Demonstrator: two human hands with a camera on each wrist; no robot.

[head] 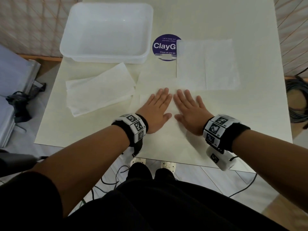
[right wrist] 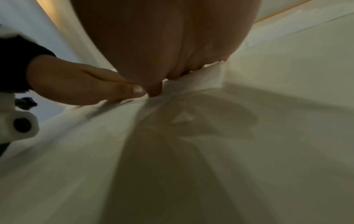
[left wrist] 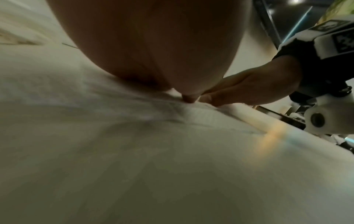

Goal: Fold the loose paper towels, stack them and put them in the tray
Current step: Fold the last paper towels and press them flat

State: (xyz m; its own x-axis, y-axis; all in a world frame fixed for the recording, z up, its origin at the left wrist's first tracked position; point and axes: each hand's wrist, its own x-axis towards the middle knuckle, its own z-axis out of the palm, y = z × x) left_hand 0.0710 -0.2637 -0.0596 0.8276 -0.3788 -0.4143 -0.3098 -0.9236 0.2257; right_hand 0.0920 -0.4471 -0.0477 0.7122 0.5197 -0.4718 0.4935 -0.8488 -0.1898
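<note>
Paper towel point(head: 168, 130) mid-fold under flat left hand point(head: 155, 112) and right hand point(head: 189, 112), folded stack point(head: 100, 92) waiting beside empty tray point(head: 106, 32), one sheet point(head: 206, 64) unfolded, nothing trayed yet

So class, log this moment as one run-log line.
left hand: flat on paper towel | right hand: flat beside it | folded stack: on table | tray: empty

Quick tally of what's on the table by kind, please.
Folded white paper towel stack: 1
Loose white paper towels: 2, one under both hands, one far right
Clear plastic tray: 1
Round purple sticker: 1
Total: 5
</note>
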